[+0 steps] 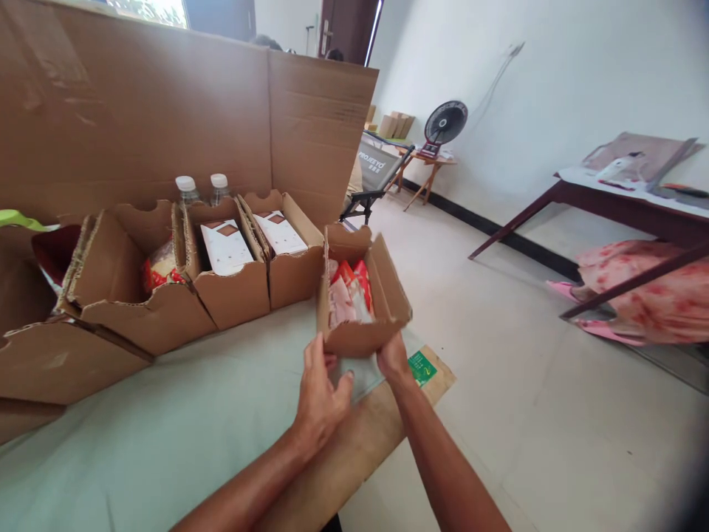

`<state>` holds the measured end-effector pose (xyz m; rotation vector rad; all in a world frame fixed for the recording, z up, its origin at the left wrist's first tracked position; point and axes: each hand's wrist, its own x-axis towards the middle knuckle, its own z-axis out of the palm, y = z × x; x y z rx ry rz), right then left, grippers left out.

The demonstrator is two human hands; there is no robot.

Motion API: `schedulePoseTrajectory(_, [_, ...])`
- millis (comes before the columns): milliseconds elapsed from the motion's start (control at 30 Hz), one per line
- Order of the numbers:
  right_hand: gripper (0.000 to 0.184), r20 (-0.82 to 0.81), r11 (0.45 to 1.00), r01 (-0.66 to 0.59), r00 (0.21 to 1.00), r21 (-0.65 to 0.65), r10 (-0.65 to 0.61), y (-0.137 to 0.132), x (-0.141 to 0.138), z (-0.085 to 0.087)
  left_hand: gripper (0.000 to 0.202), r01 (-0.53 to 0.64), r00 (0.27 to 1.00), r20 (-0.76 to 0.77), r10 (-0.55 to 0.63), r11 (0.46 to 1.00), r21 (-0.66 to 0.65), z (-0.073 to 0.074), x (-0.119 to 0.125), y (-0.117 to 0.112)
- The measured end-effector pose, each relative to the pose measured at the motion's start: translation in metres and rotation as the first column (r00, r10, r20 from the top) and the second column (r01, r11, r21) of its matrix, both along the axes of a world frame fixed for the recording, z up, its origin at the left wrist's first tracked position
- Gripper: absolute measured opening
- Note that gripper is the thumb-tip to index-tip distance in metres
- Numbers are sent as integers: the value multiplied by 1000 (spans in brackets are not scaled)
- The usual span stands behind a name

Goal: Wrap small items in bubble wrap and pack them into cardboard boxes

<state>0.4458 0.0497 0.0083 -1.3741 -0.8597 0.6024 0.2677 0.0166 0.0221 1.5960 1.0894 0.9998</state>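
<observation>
A small open cardboard box (354, 341) with red, white and pink packets (350, 292) inside is at the right end of a row of boxes, tilted toward me. My right hand (394, 359) grips its lower right corner, and the fingertips are hidden beneath it. At the lower left corner, the fingers of my left hand (324, 391) rest against the box and partly under it, while the thumb stands away. Just left of it is another cardboard box (296, 279) holding a white printed carton (281, 233).
More cardboard boxes (238, 301) continue leftward on the pale green tabletop (221, 414), with two capped bottles (187, 188) behind. A tall cardboard panel (166, 111) backs the row. A flat brown board (354, 436) lies along the table's right edge. A folding chair (377, 166) and fan (446, 122) stand beyond.
</observation>
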Motion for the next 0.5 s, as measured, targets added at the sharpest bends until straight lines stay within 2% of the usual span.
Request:
schedulePoseTrajectory(100, [50,-52,1000,4,999,16,-3,60,35,20,90,88,995,-42,-86,994,64,-3,20,35])
schedulePoseTrajectory(200, [59,-105,998,-39,993,41,44,82,47,26,77,150,984,-120,-135,981,124,-11,-2,46])
schedulePoseTrajectory(300, [67,-152,992,-96,983,81,108,89,48,22,60,171,969,-207,-134,969,176,-26,-50,23])
schedulePoseTrajectory(367, [65,-182,988,-125,973,87,139,100,51,19,52,190,948,-304,-96,937,294,-36,-78,1])
schedulePoseTrajectory(433, [59,-210,985,-156,963,69,167,118,57,19,48,208,923,-384,-31,878,431,-42,-96,-16])
schedulePoseTrajectory(500, [52,-223,981,-191,955,43,195,139,63,21,44,196,915,-402,34,835,515,-44,-102,-24])
